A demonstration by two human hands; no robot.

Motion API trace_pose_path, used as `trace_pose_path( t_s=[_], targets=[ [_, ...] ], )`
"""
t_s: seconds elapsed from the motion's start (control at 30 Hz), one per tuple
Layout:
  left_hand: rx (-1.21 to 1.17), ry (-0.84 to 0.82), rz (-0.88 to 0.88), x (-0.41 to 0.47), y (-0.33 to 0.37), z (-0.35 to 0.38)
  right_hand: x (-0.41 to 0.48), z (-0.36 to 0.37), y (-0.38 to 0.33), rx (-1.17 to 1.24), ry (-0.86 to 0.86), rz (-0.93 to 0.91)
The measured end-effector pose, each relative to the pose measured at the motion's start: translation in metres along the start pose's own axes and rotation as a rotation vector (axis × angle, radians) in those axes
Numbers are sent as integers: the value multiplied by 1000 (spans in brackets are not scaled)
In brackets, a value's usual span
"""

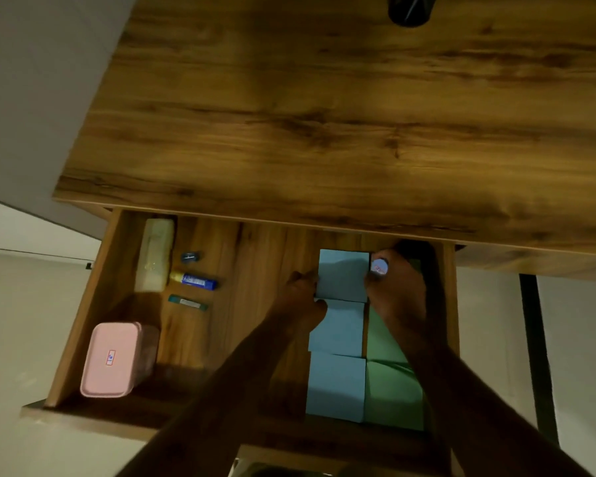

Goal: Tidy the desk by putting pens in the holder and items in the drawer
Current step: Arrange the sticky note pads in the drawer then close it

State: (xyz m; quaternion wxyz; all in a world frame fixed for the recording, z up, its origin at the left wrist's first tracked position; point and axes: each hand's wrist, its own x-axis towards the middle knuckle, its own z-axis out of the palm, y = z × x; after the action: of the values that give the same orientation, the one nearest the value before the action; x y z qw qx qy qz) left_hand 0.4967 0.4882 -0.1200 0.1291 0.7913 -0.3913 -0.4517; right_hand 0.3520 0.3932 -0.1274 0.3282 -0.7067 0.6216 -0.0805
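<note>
Task judged near complete: the visible bench (324,115) carries only the holder (408,8), and at the open drawer (93,304) rear the left hand (301,294) pinches a blue pad (343,275) while the right hand (396,297) grips a round-capped item (379,266).

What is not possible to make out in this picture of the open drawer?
Head view:
- Pen holder: cut off by the top edge.
- Green pads: far end hidden under the right hand.
- Round item in that hand: blurred, unidentifiable.
- Pink box label: too small.
- Left hand grip on blue pad: dark, unclear.
</note>
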Motion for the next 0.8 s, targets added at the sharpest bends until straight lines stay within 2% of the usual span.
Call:
trace_pose_path(
  t_s=[0.1, 0.23, 0.33, 0.43, 0.57, 0.7, 0.8],
  targets=[
    [-51, 10, 18, -2, -3, -4, -3, -1, -3, -16, 36, -57],
    [-36, 43, 41, -14, -13, -15, -17, 14, -31, 107, -182, -86],
    [-42, 55, 24, -27, -30, -27, -29, 31, -57, 175, -301, -191],
    [-112, 153, -20, -39, -57, -41, -38, 51, -81, 181, -377, -255],
    [-173, 291, -76, -61, -98, -61, -56, 84, -115, 139, -458, -315],
    [-93, 329, -139, -91, -121, -86, -80, 119, -140, 65, -529, -421],
    [-79, 389, -259, -113, -134, -97, -94, 141, -152, -52, -530, -478]
  ],
)
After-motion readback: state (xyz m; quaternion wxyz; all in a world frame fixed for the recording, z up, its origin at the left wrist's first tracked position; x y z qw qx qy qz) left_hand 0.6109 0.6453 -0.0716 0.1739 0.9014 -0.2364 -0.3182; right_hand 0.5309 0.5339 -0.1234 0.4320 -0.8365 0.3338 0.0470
